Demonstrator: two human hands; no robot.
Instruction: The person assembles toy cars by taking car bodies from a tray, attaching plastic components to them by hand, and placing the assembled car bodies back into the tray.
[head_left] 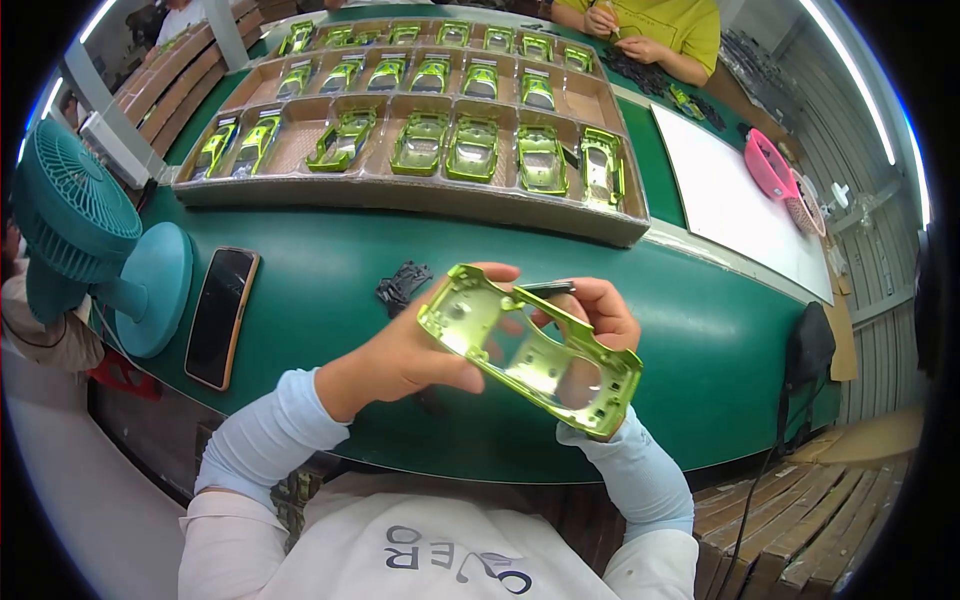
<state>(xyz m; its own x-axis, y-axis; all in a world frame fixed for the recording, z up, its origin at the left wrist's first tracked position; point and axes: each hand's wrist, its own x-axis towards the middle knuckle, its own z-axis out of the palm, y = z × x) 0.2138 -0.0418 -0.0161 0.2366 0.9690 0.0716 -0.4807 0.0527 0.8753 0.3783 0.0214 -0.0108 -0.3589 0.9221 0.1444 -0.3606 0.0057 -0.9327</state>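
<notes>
Between my hands, the lime-green toy-car body shell [535, 355] could slip or scuff if L hand's [405, 355] one-end pinch loosens; R hand [608, 318], seemingly closed on a slim dark piece [548, 288], might scratch it. Shell slants from L hand across R palm, inner side facing me, w/ black plastic parts [403, 287] just beyond L hand.

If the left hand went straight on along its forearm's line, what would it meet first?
Beyond the green car shell that the left hand holds, probably the front wall of the cardboard tray, across the tabletop. Hand height is unclear, so it might pass above.
</notes>
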